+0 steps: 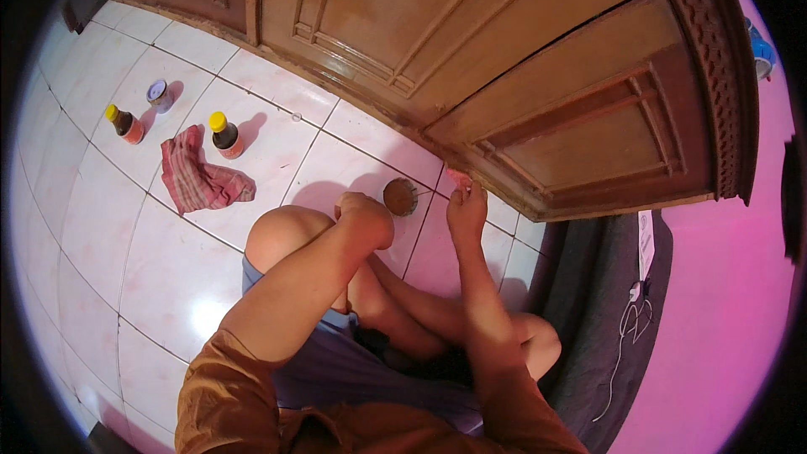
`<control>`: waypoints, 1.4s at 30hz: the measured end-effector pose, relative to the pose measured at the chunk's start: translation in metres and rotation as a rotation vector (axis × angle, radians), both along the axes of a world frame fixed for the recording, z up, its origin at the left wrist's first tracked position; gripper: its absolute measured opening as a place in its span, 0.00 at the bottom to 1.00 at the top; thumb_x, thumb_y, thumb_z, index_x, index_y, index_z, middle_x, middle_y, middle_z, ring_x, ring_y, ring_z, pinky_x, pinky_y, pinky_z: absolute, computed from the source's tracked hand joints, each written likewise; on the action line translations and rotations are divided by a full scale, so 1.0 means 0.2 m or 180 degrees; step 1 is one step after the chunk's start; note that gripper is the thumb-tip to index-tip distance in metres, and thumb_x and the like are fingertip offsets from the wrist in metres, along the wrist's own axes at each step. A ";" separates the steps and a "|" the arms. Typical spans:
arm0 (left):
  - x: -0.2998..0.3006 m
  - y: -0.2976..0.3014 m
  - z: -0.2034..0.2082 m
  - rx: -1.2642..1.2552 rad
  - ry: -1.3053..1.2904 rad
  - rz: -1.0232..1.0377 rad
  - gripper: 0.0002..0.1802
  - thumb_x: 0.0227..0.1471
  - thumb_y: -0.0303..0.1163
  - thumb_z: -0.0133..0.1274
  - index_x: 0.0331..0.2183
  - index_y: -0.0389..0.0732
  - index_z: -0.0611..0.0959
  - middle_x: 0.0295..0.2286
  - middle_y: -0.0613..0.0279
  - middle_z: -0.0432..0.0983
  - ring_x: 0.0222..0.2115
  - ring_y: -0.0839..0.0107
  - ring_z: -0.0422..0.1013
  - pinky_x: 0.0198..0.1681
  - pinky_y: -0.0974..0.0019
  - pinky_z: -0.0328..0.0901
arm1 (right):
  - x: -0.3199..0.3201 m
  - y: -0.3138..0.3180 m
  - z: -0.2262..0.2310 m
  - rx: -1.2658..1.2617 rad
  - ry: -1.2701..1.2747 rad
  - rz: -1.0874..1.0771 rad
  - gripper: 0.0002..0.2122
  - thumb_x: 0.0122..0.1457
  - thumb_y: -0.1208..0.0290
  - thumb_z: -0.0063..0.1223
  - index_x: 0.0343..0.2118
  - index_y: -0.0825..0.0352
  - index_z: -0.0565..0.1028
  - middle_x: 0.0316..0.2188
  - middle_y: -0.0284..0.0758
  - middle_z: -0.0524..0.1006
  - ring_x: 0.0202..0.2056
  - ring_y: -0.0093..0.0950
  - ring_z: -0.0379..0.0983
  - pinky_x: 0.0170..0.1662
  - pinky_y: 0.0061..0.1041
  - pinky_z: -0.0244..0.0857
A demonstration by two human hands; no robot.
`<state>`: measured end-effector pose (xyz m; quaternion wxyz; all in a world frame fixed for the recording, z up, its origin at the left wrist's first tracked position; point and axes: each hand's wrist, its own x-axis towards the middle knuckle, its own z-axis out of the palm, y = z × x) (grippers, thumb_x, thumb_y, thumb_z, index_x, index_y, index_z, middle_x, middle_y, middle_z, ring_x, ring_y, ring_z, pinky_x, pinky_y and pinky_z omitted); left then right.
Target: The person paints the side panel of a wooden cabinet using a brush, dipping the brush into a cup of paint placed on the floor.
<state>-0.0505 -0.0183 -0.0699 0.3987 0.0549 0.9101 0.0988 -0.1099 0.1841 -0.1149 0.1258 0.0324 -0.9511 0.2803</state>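
Observation:
Low against the cabinet's bottom edge, my right hand pinches a small pink cloth or sponge. Part of that piece is hidden by the fingers. To its left on the tiles stands a round container of brown liquid. My left hand is bent inward beside this container, near my raised knee; its fingers are mostly hidden. The wooden cabinet has carved, framed door panels and a glossy brown finish.
On the tiled floor at the left lie a crumpled red checked cloth, two dark bottles with yellow caps and a small tin. A dark cushion with a white cable borders the pink wall at right.

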 end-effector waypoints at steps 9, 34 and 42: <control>0.01 -0.01 0.02 0.0016 0.0111 -0.0132 0.24 0.56 0.52 0.44 0.42 0.47 0.85 0.44 0.63 0.79 0.47 0.67 0.73 0.49 0.62 0.65 | 0.00 0.00 0.04 -0.0222 -0.0162 0.0009 0.11 0.56 0.80 0.44 0.42 0.74 0.70 0.46 0.49 0.73 0.44 0.43 0.72 0.49 0.34 0.66; 0.02 0.00 -0.08 -0.0008 0.0202 -0.0042 0.25 0.56 0.54 0.44 0.38 0.46 0.85 0.41 0.61 0.80 0.44 0.65 0.75 0.47 0.61 0.66 | 0.01 -0.13 0.45 -0.0453 0.0897 0.0445 0.07 0.57 0.82 0.44 0.38 0.71 0.71 0.40 0.47 0.73 0.44 0.44 0.70 0.48 0.34 0.65; -0.01 0.00 -0.05 0.0026 0.0025 -0.0091 0.27 0.57 0.54 0.42 0.40 0.43 0.85 0.43 0.58 0.79 0.45 0.64 0.75 0.47 0.60 0.66 | 0.01 -0.15 0.33 -0.0360 0.0158 0.0476 0.08 0.55 0.83 0.45 0.38 0.71 0.71 0.38 0.48 0.74 0.41 0.44 0.73 0.45 0.38 0.67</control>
